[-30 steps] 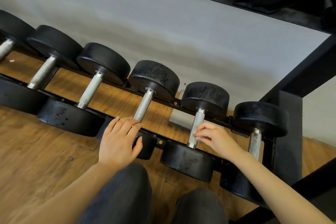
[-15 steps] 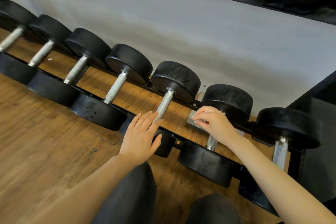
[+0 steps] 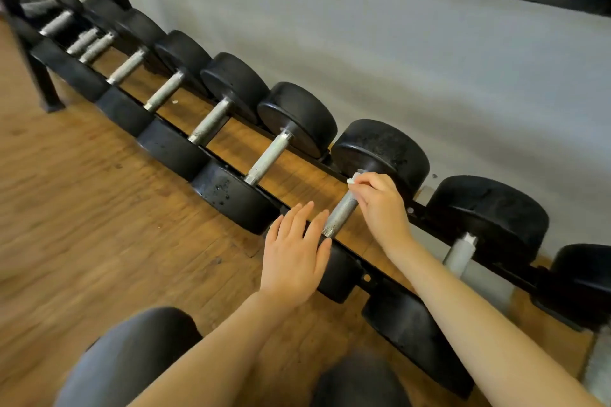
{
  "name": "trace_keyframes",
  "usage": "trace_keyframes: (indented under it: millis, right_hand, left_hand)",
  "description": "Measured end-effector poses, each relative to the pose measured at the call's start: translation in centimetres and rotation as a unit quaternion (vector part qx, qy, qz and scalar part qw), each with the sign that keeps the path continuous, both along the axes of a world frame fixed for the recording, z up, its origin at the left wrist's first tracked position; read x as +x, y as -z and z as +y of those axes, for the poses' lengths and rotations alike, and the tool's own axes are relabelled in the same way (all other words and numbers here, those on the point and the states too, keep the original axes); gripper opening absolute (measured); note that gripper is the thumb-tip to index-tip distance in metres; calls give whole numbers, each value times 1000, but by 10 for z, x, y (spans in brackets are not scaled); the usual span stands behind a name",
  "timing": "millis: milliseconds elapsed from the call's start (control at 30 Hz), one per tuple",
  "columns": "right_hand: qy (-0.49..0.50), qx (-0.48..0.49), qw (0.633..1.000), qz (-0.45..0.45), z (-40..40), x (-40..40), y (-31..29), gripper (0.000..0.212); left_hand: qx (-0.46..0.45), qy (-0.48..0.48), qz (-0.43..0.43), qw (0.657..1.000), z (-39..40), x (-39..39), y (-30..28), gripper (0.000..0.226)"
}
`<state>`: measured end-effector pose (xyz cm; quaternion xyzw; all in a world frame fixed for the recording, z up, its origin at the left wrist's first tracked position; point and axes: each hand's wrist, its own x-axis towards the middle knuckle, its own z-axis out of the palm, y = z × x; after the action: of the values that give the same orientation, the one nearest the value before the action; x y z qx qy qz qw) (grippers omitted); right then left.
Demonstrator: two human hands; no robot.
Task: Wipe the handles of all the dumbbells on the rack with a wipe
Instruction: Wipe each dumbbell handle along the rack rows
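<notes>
Rack [image 3: 390,274]: low black frame on the wood floor [image 3: 82,208], running far-left to near-right along a grey wall [image 3: 396,59]. Dumbbells sit crosswise in a row, each handle's long axis pointing from the near rail up and away toward the wall, tilted a bit right.

Current dumbbell [image 3: 380,150]: the one straight ahead. Its handle [image 3: 342,208] is bare metal over the lower stretch; the upper end, by the far head, is under the right hand.

Right hand [image 3: 380,205]: sits on the handle's right side at its far end, fingers curled, pinching a small white wipe [image 3: 353,179] against the metal. Only a scrap of wipe shows.

Left hand [image 3: 294,254]: fingers straight and together, flat over the near rail just left of the handle's lower end, touching or nearly so; holds nothing.

Judgement: unwiped run lies toward the body from the right hand, so the stroke goes down the axis toward the near head. The right hand is the working hand. The next handle [image 3: 267,158] to the left is closer to the left hand.
</notes>
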<state>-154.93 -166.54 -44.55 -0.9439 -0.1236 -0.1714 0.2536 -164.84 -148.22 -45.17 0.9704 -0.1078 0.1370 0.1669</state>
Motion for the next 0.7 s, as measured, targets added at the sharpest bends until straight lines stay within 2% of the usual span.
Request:
trace_keyframes:
  millis: [167, 267, 567, 700]
  right_hand:
    - [-28, -27, 998, -58, -3, -6, 5, 27]
    - [-12, -16, 999, -49, -6, -12, 8, 27]
    - [-57, 44, 995, -74, -15, -11, 21, 29]
    - [-42, 19, 995, -91, -13, -8, 20, 31]
  left_hand:
    - [-16, -6, -11, 1000, 0, 1, 4, 48]
    - [-1, -13, -5, 1000, -1, 0, 4, 47]
    - [21, -16, -4, 1000, -3, 0, 1, 43]
    - [10, -22, -11, 1000, -4, 0, 2, 40]
